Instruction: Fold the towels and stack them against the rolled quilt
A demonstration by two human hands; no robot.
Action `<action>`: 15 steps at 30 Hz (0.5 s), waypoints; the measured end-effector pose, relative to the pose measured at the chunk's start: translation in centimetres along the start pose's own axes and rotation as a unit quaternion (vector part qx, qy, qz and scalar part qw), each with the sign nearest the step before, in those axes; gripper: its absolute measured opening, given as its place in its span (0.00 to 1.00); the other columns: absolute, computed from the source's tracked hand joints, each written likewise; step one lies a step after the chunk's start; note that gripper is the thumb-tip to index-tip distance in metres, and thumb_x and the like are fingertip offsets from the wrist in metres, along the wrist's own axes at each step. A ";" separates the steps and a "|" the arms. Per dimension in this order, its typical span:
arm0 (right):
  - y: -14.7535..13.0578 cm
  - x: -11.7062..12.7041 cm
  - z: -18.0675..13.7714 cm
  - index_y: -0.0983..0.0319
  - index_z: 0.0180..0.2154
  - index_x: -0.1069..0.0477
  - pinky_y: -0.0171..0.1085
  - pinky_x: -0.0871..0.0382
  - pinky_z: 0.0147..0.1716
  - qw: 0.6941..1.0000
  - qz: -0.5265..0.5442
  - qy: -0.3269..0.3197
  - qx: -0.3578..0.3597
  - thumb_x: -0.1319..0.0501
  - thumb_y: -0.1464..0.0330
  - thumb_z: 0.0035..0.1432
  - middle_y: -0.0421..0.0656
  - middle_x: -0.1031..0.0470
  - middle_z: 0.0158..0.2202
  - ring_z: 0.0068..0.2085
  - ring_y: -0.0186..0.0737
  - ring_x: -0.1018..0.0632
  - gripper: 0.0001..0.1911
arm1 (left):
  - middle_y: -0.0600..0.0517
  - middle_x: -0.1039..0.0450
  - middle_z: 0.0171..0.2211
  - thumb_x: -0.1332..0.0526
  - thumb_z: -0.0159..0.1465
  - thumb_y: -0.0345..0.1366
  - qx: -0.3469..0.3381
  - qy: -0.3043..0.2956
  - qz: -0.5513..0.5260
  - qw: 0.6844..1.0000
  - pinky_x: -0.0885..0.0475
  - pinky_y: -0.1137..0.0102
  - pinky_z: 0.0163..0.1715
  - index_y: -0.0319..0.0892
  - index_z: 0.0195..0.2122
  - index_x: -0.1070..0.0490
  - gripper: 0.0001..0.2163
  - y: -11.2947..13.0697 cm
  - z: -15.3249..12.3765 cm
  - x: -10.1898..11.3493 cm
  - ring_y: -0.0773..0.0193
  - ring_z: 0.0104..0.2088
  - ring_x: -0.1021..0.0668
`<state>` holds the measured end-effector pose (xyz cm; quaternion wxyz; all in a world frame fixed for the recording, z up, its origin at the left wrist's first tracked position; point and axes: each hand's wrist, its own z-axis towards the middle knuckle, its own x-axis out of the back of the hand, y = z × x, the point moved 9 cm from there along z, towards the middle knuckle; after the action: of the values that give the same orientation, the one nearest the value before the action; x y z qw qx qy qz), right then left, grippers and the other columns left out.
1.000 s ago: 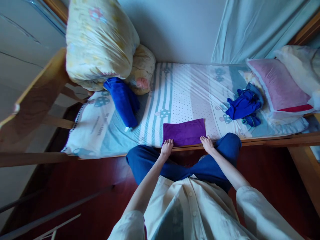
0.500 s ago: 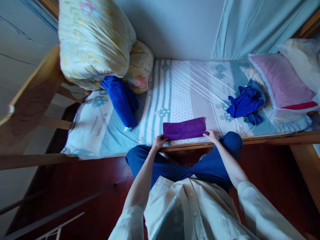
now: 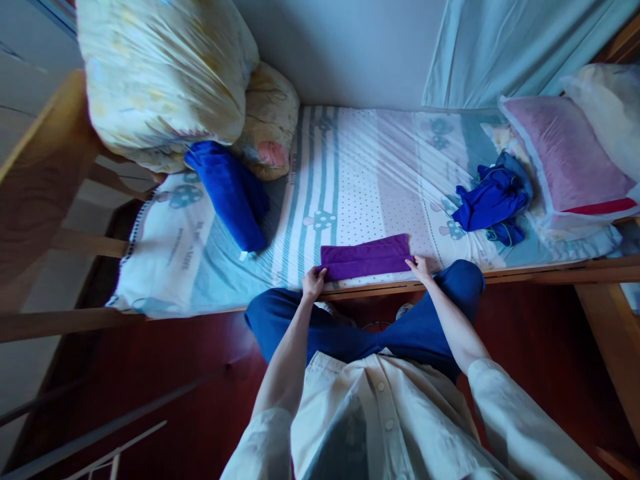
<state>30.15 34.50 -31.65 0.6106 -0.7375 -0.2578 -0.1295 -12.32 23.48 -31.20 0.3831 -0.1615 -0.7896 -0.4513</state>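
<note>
A purple towel (image 3: 366, 257) lies folded into a narrow strip near the front edge of the bed (image 3: 350, 180). My left hand (image 3: 313, 283) grips its left end with fingers curled over the corner. At the towel's right end my right hand (image 3: 419, 268) pinches the corner. Both my forearms reach forward over my blue trousers.
A rolled blue towel (image 3: 227, 193) lies at the left below a big yellow bundle of bedding (image 3: 160, 73). Crumpled blue cloth (image 3: 493, 203) sits at the right beside a pink pillow (image 3: 567, 157). The wooden bed rail (image 3: 525, 277) runs along the front.
The purple towel has been folded over from a wide rectangle into a narrower strip. Both hands moved from its near edge to its two ends. The view shifted slightly left.
</note>
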 end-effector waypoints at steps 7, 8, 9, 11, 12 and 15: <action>1.6 -1.3 0.6 0.60 0.29 0.30 0.40 0.28 0.37 1.000 -0.024 -0.006 -0.011 0.42 0.51 0.58 0.47 0.23 0.29 0.33 0.45 0.24 0.19 | 0.44 0.23 0.30 0.46 0.68 0.43 0.033 -0.011 0.055 0.998 0.29 0.64 0.39 0.43 0.31 0.30 0.13 -0.8 -0.2 -0.7 0.49 0.39 0.20; 1.7 -1.4 0.7 0.60 0.29 0.31 0.40 0.29 0.37 1.000 -0.025 -0.005 -0.009 0.43 0.51 0.58 0.46 0.23 0.28 0.33 0.45 0.24 0.19 | 0.43 0.23 0.30 0.47 0.68 0.43 0.038 -0.012 0.060 0.997 0.29 0.64 0.39 0.43 0.31 0.30 0.13 -0.8 -0.1 -0.8 0.49 0.39 0.20; 1.9 -1.4 0.8 0.59 0.29 0.31 0.39 0.29 0.36 1.000 -0.029 -0.003 -0.008 0.43 0.50 0.58 0.45 0.24 0.27 0.33 0.44 0.25 0.19 | 0.43 0.23 0.30 0.47 0.69 0.43 0.042 -0.015 0.065 0.997 0.29 0.64 0.39 0.43 0.31 0.29 0.13 -0.9 -0.1 -0.9 0.49 0.40 0.20; 2.1 -1.5 1.0 0.59 0.28 0.32 0.38 0.30 0.36 0.999 -0.038 -0.001 -0.009 0.43 0.50 0.59 0.44 0.25 0.26 0.33 0.44 0.26 0.20 | 0.43 0.23 0.30 0.48 0.69 0.43 0.049 -0.019 0.072 0.996 0.30 0.64 0.40 0.43 0.32 0.29 0.14 -1.0 0.2 -1.2 0.49 0.40 0.19; 2.3 -1.5 1.1 0.59 0.28 0.32 0.38 0.30 0.36 0.999 -0.042 -0.002 -0.011 0.43 0.50 0.59 0.43 0.26 0.26 0.33 0.44 0.26 0.19 | 0.43 0.22 0.31 0.48 0.69 0.43 0.051 -0.022 0.074 0.996 0.30 0.64 0.40 0.42 0.32 0.29 0.14 -1.1 0.3 -1.3 0.49 0.40 0.19; 2.5 -1.5 1.3 0.59 0.28 0.33 0.38 0.31 0.36 0.999 -0.052 -0.003 -0.014 0.44 0.51 0.59 0.43 0.26 0.26 0.32 0.44 0.26 0.19 | 0.42 0.22 0.32 0.48 0.70 0.43 0.060 -0.028 0.085 0.994 0.30 0.64 0.40 0.42 0.33 0.28 0.15 -1.4 0.7 -1.5 0.49 0.40 0.20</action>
<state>30.08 35.09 -34.73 0.5921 -0.7318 -0.2961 -0.1619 -12.49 23.40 -33.39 0.4065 -0.2171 -0.8094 -0.3640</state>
